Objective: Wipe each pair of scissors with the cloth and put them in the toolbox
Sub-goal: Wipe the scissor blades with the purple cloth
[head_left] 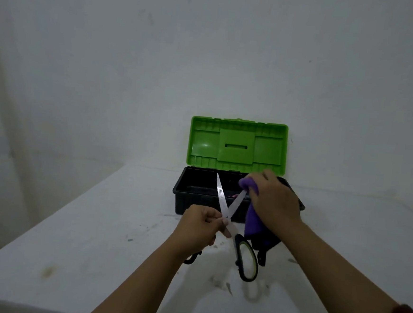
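A pair of scissors (221, 202) with steel blades spread wide and black-and-green handles is held above the table, in front of the toolbox. My left hand (198, 226) pinches them near the pivot, and one handle loop (248, 261) hangs down to the right. My right hand (274, 202) grips a purple cloth (253, 220) bunched around the tip of the right blade. The toolbox (197, 200) has a black base and a raised green lid (237, 146); something reddish shows inside, mostly hidden.
The white table (95, 234) carries stains and scuffs near my arms. Its left edge runs diagonally toward the wall. A plain pale wall (208, 57) stands right behind the toolbox. A dark shape lies under the cloth, below my right wrist.
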